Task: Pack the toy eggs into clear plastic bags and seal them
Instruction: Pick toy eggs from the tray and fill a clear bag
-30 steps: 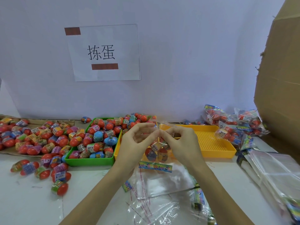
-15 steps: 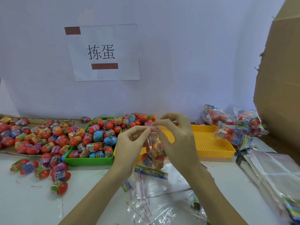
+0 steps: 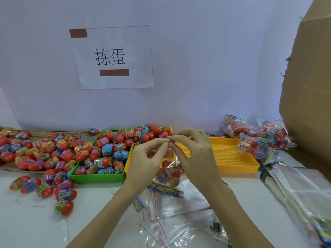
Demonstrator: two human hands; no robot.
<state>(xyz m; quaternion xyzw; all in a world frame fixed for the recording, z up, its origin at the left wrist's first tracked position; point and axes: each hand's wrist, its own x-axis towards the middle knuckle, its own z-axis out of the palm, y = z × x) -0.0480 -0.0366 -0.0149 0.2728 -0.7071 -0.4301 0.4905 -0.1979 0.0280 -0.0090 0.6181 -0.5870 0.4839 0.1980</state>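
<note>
A cardboard box (image 3: 311, 86) fills the right edge of the frame. Below it, at lower right, a stack of empty bags (image 3: 302, 190) lies ready within reach. A green tray (image 3: 97, 177) left of centre holds loose toy eggs (image 3: 107, 149), and more spill across the table's left side. The yellow tray (image 3: 232, 154) beside it looks mostly bare, with finished packs (image 3: 258, 138) piled just right of it. At centre, both hands hold up a clear bag (image 3: 170, 171) with eggs sagging in its bottom. The left hand (image 3: 146, 158) and right hand (image 3: 195, 154) each pinch its top edge narrowly, fingertips almost touching, probably closing the seal.
</note>
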